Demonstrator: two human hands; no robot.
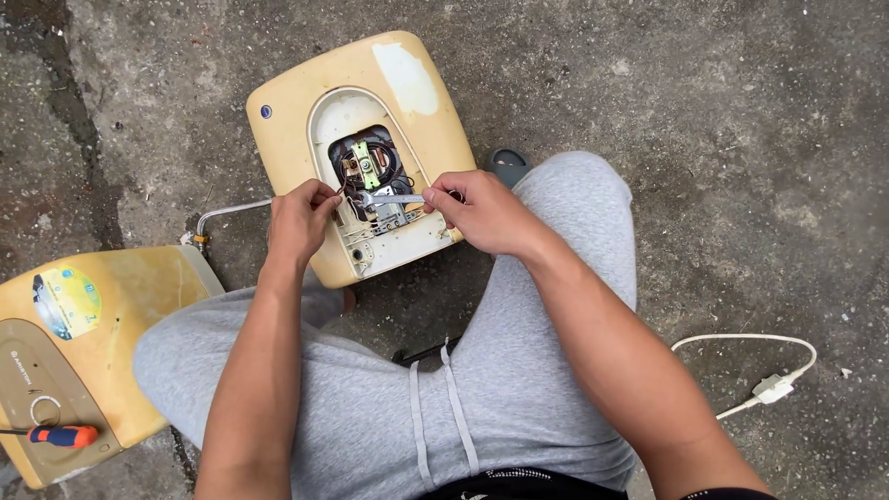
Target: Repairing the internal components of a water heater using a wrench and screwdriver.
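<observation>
Right hand (486, 211) pinches a spanner (389, 198) inside the heater (361, 93) – left hand (301, 218) grips wires beside it – a slip could nick them.

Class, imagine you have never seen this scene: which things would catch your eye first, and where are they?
At top centre, a cream-yellow plastic water heater lies on the concrete with its wiring bay open. The right hand holds a silver metal spanner over the wiring, and the left hand grips the bay's left edge. At lower left, an orange-and-blue screwdriver rests on a detached yellow cover.
</observation>
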